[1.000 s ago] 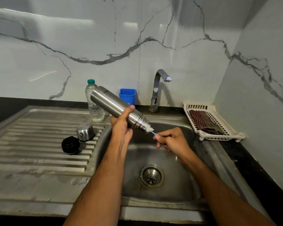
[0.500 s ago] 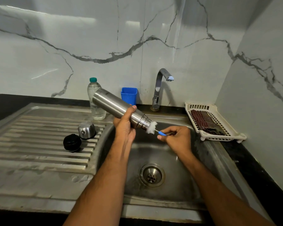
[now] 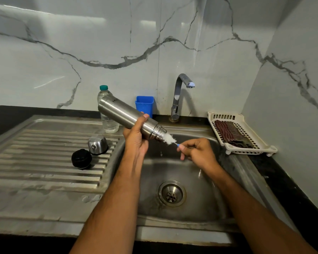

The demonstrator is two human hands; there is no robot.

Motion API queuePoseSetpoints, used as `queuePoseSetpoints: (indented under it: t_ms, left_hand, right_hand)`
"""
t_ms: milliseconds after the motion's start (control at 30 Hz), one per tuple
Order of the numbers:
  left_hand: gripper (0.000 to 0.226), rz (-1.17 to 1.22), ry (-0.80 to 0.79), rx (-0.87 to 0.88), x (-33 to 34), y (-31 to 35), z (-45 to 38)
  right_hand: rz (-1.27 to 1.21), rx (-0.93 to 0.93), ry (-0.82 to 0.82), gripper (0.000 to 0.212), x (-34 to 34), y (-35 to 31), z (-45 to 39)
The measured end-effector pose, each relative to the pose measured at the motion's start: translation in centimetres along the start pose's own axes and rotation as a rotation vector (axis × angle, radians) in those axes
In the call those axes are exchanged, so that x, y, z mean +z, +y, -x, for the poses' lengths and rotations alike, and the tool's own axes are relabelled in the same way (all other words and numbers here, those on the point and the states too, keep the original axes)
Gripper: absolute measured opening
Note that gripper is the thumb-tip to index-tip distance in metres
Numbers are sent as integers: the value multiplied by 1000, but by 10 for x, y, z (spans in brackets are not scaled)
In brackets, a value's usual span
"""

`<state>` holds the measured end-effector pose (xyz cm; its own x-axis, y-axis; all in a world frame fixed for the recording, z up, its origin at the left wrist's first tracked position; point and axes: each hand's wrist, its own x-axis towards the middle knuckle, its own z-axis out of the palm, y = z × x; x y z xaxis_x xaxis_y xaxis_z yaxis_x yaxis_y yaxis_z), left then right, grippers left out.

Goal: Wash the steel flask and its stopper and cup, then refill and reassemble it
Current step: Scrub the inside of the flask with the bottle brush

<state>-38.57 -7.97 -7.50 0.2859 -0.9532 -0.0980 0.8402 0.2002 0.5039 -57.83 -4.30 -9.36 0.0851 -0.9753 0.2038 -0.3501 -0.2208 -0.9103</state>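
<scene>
Over the sink [image 3: 200,208], the person's left hand [image 3: 136,142] gripped the steel flask [image 3: 125,114], fingers and thumb wrapped round its body, mouth tilted down to the right. Just at that mouth sat the white bristles of a bottle brush [image 3: 169,138], whose blue handle the right hand [image 3: 200,153] pinched. On the ribbed drainboard [image 3: 35,162] stood the steel cup [image 3: 97,144] and, just beside it, the black stopper [image 3: 81,159].

Lighting moderate, even, from above. Bright glare streaks on marble wall [image 3: 66,43]; specular highlights on tap [image 3: 180,88] and sink [image 3: 206,204]. Soft shadow behind tap. Wide-angle bowing at edges. Bottom edge dark. Focus sharp overall.
</scene>
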Motion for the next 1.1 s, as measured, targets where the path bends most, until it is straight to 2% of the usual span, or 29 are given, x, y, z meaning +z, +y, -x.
queuePoseSetpoints:
  t_ms: [133, 300, 467, 600, 733, 833, 900, 1000, 1100]
  left_hand:
    - [63, -49, -19, -3, 4, -8, 4]
    - [55, -15, -62, 1, 1, -1, 2]
    - [80, -98, -120, 13, 5, -11, 5]
    - [73, -92, -126, -1, -1, -4, 0]
    - [52, -82, -130, -47, -2, -6, 0]
    - [65, -107, -147, -47, 0, -7, 2]
    - [64, -93, -100, -36, -2, -4, -1]
    - [49, -53, -28, -42, -4, -2, -4]
    - [41, -87, -21, 1, 4, -10, 0]
  right_hand:
    - [-68, 43, -56, 23, 7, -4, 0]
    - [-120, 75, -162, 29, 0, -10, 3]
    - [-255, 180, -283, 33, 9, -8, 0]
    - [-273, 191, -359, 33, -3, -3, 2]
    - [-285, 201, -361, 32, -1, -4, 2]
    - [-312, 188, -350, 32, 12, -7, 2]
    - [-270, 175, -368, 33, 5, -4, 3]
    - [-208, 170, -386, 33, -7, 3, 5]
    - [-200, 144, -315, 32, 6, -3, 4]
